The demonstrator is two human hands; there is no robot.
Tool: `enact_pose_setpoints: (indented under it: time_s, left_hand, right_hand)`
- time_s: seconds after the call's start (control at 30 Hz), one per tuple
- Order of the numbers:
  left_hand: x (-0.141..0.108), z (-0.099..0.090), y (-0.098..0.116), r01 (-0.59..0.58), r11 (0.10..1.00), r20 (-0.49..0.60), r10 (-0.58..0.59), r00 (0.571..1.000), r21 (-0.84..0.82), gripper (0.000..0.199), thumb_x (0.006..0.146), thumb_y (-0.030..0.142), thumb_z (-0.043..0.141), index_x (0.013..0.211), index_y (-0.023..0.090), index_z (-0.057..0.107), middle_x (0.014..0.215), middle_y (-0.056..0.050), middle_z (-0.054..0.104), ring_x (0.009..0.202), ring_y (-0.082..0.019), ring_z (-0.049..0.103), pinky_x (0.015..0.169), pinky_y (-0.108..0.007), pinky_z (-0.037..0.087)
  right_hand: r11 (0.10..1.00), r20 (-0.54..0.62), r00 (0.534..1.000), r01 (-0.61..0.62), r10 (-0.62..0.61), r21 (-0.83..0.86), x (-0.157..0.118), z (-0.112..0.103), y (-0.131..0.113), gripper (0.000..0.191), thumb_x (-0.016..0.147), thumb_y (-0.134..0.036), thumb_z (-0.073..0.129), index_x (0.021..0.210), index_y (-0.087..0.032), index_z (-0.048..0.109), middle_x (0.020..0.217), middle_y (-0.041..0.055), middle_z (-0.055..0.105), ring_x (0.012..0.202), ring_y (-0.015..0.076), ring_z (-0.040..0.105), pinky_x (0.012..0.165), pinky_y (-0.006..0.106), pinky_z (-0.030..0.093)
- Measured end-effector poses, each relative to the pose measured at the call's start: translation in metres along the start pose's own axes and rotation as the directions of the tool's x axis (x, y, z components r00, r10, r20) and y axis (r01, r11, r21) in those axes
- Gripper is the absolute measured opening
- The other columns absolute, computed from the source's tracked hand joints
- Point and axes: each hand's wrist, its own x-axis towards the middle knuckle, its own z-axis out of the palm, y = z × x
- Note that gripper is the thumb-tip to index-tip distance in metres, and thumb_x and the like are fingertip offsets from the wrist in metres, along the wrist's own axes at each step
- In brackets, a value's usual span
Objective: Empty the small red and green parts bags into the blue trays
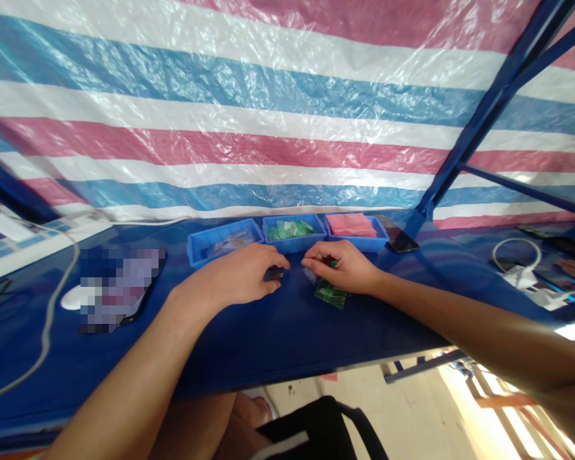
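My left hand hangs over the blue table with thumb and fingers apart; a small dark object shows between them, and whether it is touched is unclear. To its right, my right hand is closed, its fingers pinched around a small green and clear packet that sticks out below them. Just behind the hands stand three blue bins: the left bin with clear packets, the middle bin with green packets, and the right bin with pink packets.
A phone-like device, partly blurred out, lies left on the table beside a white round object and a white cable. A dark phone lies right of the bins. White cables are farther right; striped sheeting hangs behind.
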Motion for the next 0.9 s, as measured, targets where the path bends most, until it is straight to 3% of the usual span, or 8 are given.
enact_pose_setpoints:
  time_s: [0.17,0.27,0.37,0.53,0.67,0.8,0.9]
  left_hand:
    - [0.003,0.006,0.009,0.087,0.996,-0.042,-0.087,0.995,0.002,0.023,0.079,0.015,0.071,0.089,0.029,0.085,0.087,-0.007,0.081,0.084,-0.028,0.077,0.083,-0.037,0.056]
    - [0.006,0.004,0.013,0.06,0.998,-0.022,-0.06,0.998,-0.019,0.026,0.078,0.013,0.068,0.091,0.027,0.086,0.089,-0.006,0.082,0.083,-0.027,0.078,0.081,-0.036,0.057]
    - [0.01,0.003,0.013,0.043,0.983,-0.07,-0.056,0.996,-0.176,0.027,0.083,0.015,0.066,0.102,0.025,0.084,0.097,-0.003,0.084,0.086,-0.023,0.08,0.083,-0.032,0.059]
    - [0.018,0.016,0.008,0.047,0.846,-0.232,-0.199,0.952,-0.531,0.031,0.09,0.026,0.072,0.121,0.024,0.076,0.113,-0.005,0.083,0.105,-0.024,0.081,0.091,-0.034,0.065]
    - [0.02,0.029,0.001,-0.01,0.711,-0.228,-0.213,0.95,-0.704,0.038,0.092,0.028,0.074,0.129,0.021,0.071,0.123,-0.01,0.081,0.11,-0.025,0.08,0.1,-0.037,0.064]
    - [0.02,0.038,-0.005,-0.045,0.592,-0.22,-0.227,0.949,-0.805,0.05,0.092,0.032,0.078,0.138,0.02,0.066,0.134,-0.014,0.076,0.11,-0.025,0.081,0.091,-0.033,0.064]
    - [0.019,0.042,-0.004,-0.042,0.556,-0.2,-0.226,0.953,-0.83,0.055,0.091,0.034,0.08,0.142,0.021,0.064,0.139,-0.014,0.073,0.109,-0.025,0.081,0.086,-0.031,0.064]
  right_hand:
    - [1.0,0.013,1.0,0.011,-0.011,-0.003,0.001,0.001,0.0,0.031,0.105,-0.049,0.065,0.095,-0.02,0.074,0.072,0.0007,0.07,0.062,0.0143,0.058,0.061,0.026,0.046]
    - [1.0,0.014,1.0,0.017,-0.017,-0.001,0.001,0.001,0.001,0.031,0.105,-0.048,0.065,0.094,-0.02,0.074,0.072,0.0003,0.07,0.061,0.0142,0.058,0.06,0.026,0.046]
    - [1.0,-0.004,1.0,0.01,-0.01,0.009,0.0,0.0,0.001,0.028,0.104,-0.046,0.066,0.098,-0.021,0.074,0.075,0.0008,0.071,0.063,0.0149,0.06,0.062,0.027,0.048]
    - [0.999,-0.075,0.997,0.023,-0.019,0.049,0.001,-0.001,0.0,0.022,0.102,-0.041,0.069,0.115,-0.023,0.072,0.104,0.006,0.079,0.087,0.0204,0.074,0.074,0.031,0.058]
    - [0.996,-0.113,0.993,0.022,-0.011,0.09,0.002,0.001,0.002,0.026,0.1,-0.036,0.072,0.122,-0.024,0.068,0.118,0.0088,0.078,0.102,0.0234,0.076,0.079,0.033,0.061]
    - [0.996,-0.11,0.994,0.008,0.003,0.094,0.003,0.004,0.006,0.029,0.097,-0.032,0.073,0.124,-0.024,0.067,0.117,0.0085,0.077,0.103,0.0233,0.076,0.076,0.033,0.062]
    - [0.997,-0.086,0.996,-0.009,0.016,0.077,0.003,0.005,0.009,0.028,0.096,-0.031,0.075,0.122,-0.024,0.068,0.116,0.0075,0.079,0.101,0.0229,0.077,0.075,0.032,0.061]
